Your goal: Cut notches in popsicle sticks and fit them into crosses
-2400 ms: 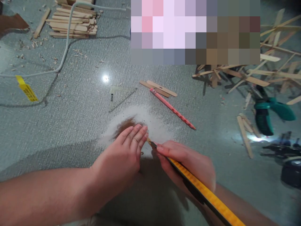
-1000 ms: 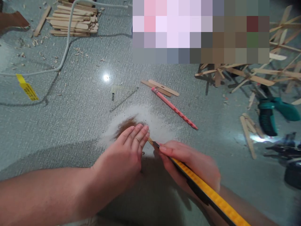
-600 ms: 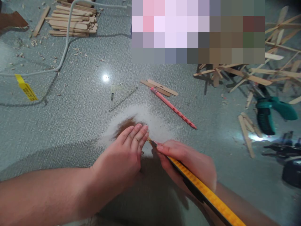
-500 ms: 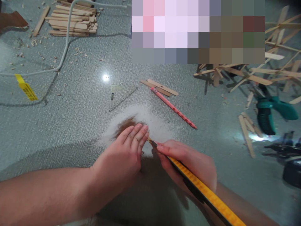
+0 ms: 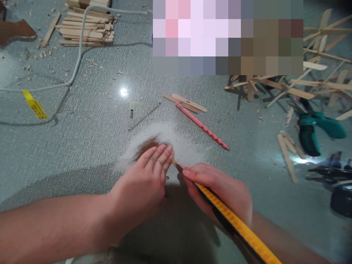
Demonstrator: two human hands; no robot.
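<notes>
My right hand (image 5: 220,190) is wrapped round a long yellow and black tool (image 5: 233,216), its thin tip pointing up and left to the fingertips of my other hand. My left hand (image 5: 145,179) lies over a patch of white powder (image 5: 178,135) on the grey table, fingers pressed together; what is under them is hidden. Brown dust (image 5: 147,146) shows beside those fingers. Beyond the powder lie a clear set square (image 5: 145,115), a pink pencil (image 5: 202,126) and two wooden sticks (image 5: 189,102).
A bundle of wooden sticks (image 5: 85,31) lies at the back left, near a white cable (image 5: 79,55) with a yellow tag (image 5: 34,104). On the right are a crisscross stick structure (image 5: 291,88), green-handled pliers (image 5: 309,135), loose sticks (image 5: 287,157) and dark tools (image 5: 341,198).
The view has shifted slightly. Both hands and the yellow tool look nearly the same as before.
</notes>
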